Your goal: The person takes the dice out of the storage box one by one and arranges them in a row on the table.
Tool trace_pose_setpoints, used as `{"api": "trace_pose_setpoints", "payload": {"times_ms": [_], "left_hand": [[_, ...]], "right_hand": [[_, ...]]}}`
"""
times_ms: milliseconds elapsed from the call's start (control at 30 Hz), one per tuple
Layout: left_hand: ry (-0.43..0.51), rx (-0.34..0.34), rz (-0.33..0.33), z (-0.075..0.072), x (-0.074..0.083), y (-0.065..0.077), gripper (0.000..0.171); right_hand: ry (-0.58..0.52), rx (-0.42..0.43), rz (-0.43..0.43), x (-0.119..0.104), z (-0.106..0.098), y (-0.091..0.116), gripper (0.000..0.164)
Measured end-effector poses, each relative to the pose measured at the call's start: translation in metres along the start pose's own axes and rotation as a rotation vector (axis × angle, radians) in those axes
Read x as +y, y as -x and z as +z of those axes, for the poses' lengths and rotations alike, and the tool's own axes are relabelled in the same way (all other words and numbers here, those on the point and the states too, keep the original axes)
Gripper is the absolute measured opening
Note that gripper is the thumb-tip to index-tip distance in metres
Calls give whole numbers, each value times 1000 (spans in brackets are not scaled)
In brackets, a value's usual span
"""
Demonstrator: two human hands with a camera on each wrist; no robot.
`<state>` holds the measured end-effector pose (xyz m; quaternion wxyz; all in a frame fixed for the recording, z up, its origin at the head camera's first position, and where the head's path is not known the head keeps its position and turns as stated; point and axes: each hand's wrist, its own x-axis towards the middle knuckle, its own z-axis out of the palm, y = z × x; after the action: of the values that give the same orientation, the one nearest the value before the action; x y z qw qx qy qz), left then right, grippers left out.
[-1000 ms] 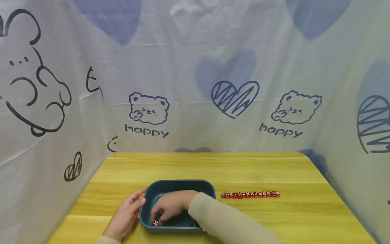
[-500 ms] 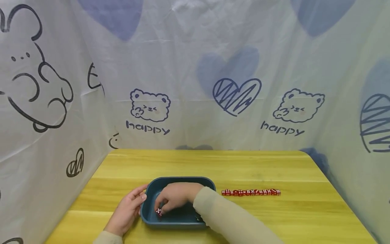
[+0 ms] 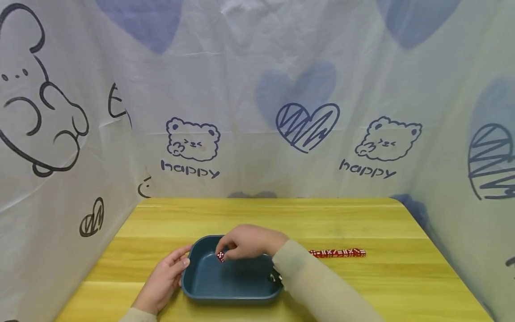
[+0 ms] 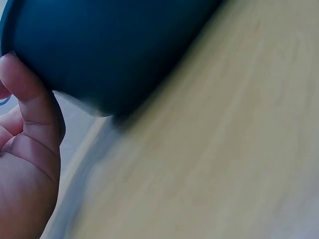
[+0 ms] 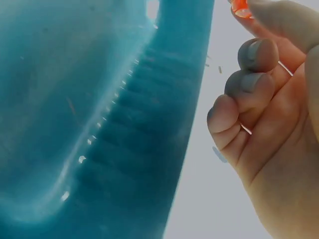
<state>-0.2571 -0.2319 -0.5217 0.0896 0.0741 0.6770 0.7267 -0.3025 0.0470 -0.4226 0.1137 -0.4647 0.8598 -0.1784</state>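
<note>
Between the thumb and fingertips of my right hand point(image 3: 251, 241) is a red die point(image 3: 220, 256) with white pips, held above the far part of a dark teal bin point(image 3: 231, 298). In the right wrist view the die point(image 5: 241, 9) shows bright orange-red at the top edge, partly hidden by the thumb. My left hand point(image 3: 162, 279) rests against the bin's left outer side, its fingers fairly straight and the thumb near the rim. The left wrist view shows that thumb point(image 4: 30, 94) touching the bin wall point(image 4: 109, 50).
To the right of the bin, a straight row of red dice point(image 3: 338, 253) lies on the yellow wood-grain table point(image 3: 257, 214); my right sleeve point(image 3: 318, 277) hides its left end. A white cloth with drawings point(image 3: 249, 89) hangs behind and at both sides.
My right hand has lifted the die from the near left corner of the bin, up and away toward the far side. The left hand stays at the bin's left side.
</note>
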Motion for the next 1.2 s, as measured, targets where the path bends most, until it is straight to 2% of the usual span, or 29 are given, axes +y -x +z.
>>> {"api": "trace_pose_setpoints", "payload": {"times_ms": [400, 667, 867, 1000, 1200], "left_hand": [[4, -19, 20, 0, -2, 0, 56], [6, 13, 11, -1, -4, 0, 55], [5, 8, 1, -1, -4, 1, 56], [8, 6, -11, -1, -3, 2, 58], [10, 14, 9, 0, 0, 2, 57]], "right_hand": [[20, 100, 62, 10, -25, 28, 24], [11, 140, 115, 20, -26, 51, 24], [-19, 176, 166, 32, -26, 74, 22], [-50, 220, 197, 39, -24, 91, 22], [-70, 307, 264, 45, -21, 119, 24]]}}
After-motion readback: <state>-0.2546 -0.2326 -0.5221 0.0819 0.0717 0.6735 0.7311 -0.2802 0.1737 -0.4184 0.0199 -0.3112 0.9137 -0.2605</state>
